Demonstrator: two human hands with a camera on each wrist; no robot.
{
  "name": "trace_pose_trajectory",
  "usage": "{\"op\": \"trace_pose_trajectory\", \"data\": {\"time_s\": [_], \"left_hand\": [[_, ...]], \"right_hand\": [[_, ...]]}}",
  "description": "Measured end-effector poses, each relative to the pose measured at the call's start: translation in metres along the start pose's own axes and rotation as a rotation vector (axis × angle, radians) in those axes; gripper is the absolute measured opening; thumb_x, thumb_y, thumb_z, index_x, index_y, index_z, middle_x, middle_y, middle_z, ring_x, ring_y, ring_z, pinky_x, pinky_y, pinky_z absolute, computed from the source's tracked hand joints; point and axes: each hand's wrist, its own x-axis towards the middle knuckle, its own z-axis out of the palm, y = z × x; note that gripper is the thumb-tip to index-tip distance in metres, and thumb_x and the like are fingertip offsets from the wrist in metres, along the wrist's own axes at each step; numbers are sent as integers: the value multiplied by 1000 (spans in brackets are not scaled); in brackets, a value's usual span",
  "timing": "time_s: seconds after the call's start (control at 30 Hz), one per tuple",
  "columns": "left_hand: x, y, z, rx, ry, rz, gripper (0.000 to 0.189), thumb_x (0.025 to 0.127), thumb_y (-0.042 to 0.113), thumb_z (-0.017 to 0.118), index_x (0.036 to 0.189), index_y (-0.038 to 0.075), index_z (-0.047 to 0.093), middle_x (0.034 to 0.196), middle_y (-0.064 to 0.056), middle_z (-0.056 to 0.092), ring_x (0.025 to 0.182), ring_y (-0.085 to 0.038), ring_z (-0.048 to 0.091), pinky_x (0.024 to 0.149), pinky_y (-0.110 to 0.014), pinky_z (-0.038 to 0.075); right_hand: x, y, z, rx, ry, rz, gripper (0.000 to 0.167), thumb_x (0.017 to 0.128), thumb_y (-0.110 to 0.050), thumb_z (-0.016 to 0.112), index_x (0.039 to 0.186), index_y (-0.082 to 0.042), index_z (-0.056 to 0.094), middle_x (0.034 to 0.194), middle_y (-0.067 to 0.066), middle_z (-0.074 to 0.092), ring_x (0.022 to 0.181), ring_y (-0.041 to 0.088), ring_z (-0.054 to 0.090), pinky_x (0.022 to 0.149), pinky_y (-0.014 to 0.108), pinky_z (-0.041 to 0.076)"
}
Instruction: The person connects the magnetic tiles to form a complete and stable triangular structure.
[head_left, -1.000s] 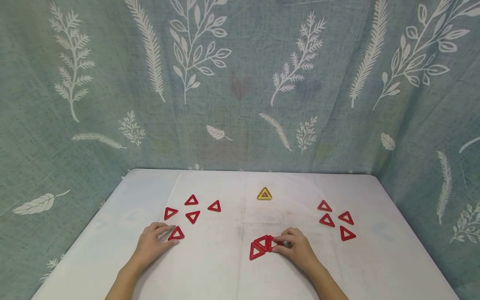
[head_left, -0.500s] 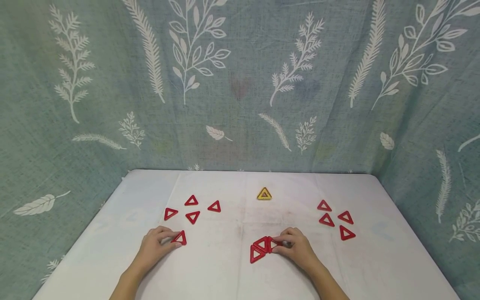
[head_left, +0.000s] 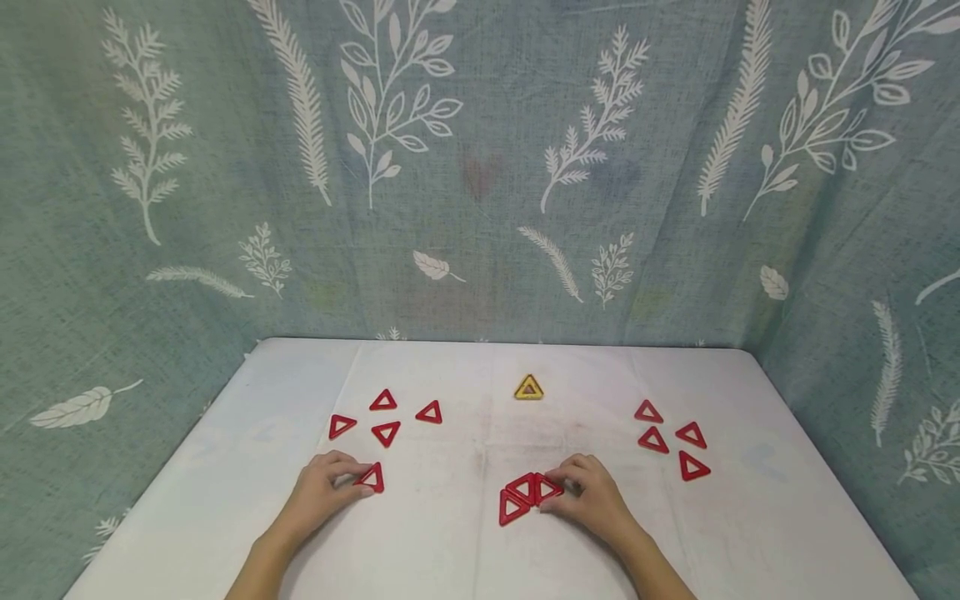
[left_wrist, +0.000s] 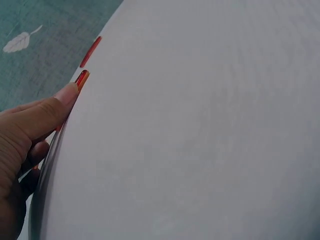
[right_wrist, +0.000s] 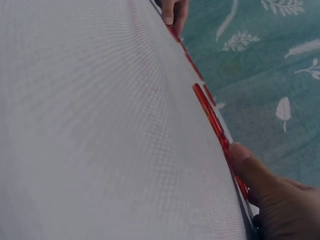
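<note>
Between thumb and fingertips my left hand pinches a red open-centred triangle tile at its left side, low over the white table. Seen edge-on in the left wrist view, this red tile sticks out past the thumb. Three similar red tiles lie edge to edge at front centre: a lower-left tile, a middle tile and a right tile. My right hand holds the right tile by its right corner. In the right wrist view the thumb rests along the row's edge.
Several loose red triangles lie at the back left of the white table. Another group of red triangles is on the right. A yellow triangle lies at back centre. Patterned green cloth hangs behind.
My left hand has taken hold of its tile and brought it right and slightly nearer. The right hand stays at the joined tiles, its fingers a little shifted. The lower-left tile has turned slightly.
</note>
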Motion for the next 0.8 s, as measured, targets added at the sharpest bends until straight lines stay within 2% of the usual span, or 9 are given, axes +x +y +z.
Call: {"op": "trace_pose_trajectory", "data": {"time_s": [0.23,0.43,0.6,0.8], "left_hand": [[3,2,10,-31,20,77,31,69,31,83,96,18,76,89,12,60,89,-11,50,74,-30,40],[10,11,20,-73,-4,137,30,70,32,82,97,18,76,88,15,59,87,-9,50,75,-30,41],[15,17,26,-53,-7,189,30,70,29,82,96,17,76,88,14,60,88,-11,50,77,-34,41],[20,24,33,-56,-43,171,30,71,30,81,98,17,76,91,13,59,93,-15,51,82,-40,37]], "right_hand": [[0,-2,1,2,2,30,34,61,-36,84,88,-17,76,80,-15,55,73,1,41,63,20,39],[1,-2,-1,16,13,0,32,61,-28,85,88,-13,77,81,-12,56,75,2,43,64,22,41],[2,-2,-4,43,-8,8,30,61,-26,85,87,-12,77,81,-11,57,76,2,45,66,23,42],[3,-1,-5,45,-16,6,29,61,-27,86,85,-13,77,80,-11,57,74,2,45,65,22,41]]}}
